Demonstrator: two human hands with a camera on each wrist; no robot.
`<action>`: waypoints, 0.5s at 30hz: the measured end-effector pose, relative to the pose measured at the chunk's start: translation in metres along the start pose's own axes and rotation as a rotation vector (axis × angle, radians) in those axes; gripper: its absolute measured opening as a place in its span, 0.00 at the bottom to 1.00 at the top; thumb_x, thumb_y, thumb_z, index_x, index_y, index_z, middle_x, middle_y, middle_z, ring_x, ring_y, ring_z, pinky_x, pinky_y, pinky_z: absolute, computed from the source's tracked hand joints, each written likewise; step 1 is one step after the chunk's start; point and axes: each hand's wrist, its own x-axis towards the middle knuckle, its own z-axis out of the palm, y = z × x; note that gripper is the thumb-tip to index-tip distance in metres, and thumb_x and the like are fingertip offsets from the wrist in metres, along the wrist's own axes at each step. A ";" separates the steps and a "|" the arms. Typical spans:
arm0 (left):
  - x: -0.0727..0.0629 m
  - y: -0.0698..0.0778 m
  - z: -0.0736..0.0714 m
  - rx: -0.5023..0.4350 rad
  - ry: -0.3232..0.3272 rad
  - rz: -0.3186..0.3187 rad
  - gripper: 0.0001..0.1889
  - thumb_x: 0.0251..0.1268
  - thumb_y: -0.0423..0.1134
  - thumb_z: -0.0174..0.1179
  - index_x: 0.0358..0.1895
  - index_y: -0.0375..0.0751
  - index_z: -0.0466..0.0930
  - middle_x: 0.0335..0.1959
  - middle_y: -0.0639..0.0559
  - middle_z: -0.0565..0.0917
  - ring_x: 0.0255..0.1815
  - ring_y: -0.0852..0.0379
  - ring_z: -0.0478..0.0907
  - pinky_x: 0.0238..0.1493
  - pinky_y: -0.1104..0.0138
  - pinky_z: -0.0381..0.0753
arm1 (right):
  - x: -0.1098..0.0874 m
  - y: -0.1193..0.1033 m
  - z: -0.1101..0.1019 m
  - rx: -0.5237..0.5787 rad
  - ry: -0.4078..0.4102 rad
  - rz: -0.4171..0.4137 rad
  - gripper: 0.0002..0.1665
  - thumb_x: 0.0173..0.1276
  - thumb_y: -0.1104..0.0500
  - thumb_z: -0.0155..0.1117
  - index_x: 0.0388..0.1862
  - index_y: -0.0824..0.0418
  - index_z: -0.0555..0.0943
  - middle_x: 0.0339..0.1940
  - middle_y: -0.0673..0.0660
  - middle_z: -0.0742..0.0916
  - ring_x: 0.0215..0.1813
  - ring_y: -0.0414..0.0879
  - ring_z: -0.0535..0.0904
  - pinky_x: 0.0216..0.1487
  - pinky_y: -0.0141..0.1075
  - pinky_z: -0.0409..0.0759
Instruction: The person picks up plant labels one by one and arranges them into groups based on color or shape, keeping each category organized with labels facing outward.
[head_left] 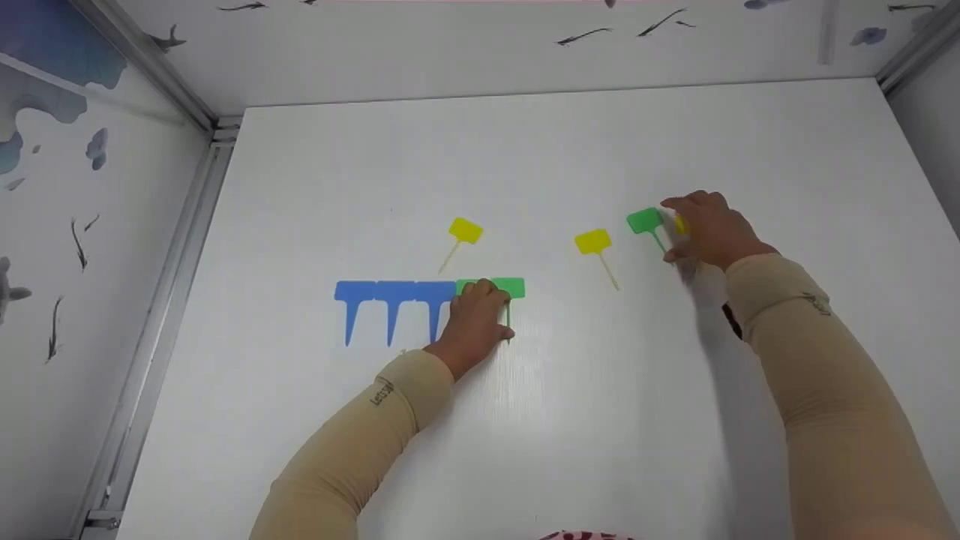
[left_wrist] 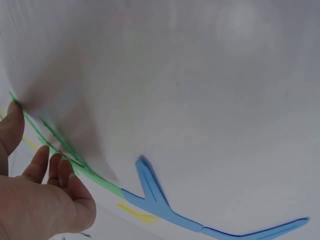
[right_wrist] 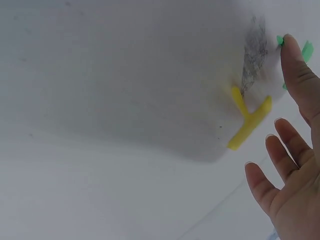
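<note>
On the white table, a row joins several blue T-shaped plant labels (head_left: 395, 291) to green plant labels (head_left: 510, 287) at its right end. My left hand (head_left: 471, 322) holds the end green label, fingers at its head and thumb (left_wrist: 15, 112) at the stem tip. Farther right, my right hand (head_left: 712, 229) is spread beside a loose green plant label (head_left: 644, 220), its thumb (right_wrist: 295, 60) at that label's stem tip. A yellow label (right_wrist: 251, 122) lies under the right hand, mostly hidden in the head view.
Two more yellow labels lie apart on the table, one behind the row (head_left: 466, 230) and one left of the loose green label (head_left: 593, 241). Patterned white panels (head_left: 450, 52) stand behind and at the left, with a metal frame (head_left: 172, 262) along the left edge.
</note>
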 end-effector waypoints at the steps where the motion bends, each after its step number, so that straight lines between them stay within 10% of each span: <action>1: 0.000 0.000 0.000 -0.004 0.002 0.001 0.26 0.57 0.42 0.70 0.59 0.40 0.76 0.55 0.47 0.73 0.59 0.48 0.65 0.59 0.55 0.65 | 0.001 0.000 0.000 0.001 -0.008 0.006 0.51 0.55 0.55 0.76 0.74 0.60 0.59 0.71 0.70 0.62 0.70 0.69 0.55 0.61 0.64 0.64; 15: 0.000 0.001 -0.001 -0.007 -0.011 -0.009 0.27 0.58 0.43 0.69 0.60 0.41 0.75 0.56 0.48 0.73 0.60 0.50 0.65 0.61 0.57 0.65 | 0.017 -0.003 -0.010 -0.004 -0.148 0.051 0.53 0.55 0.55 0.76 0.75 0.58 0.58 0.72 0.72 0.57 0.70 0.71 0.50 0.61 0.68 0.60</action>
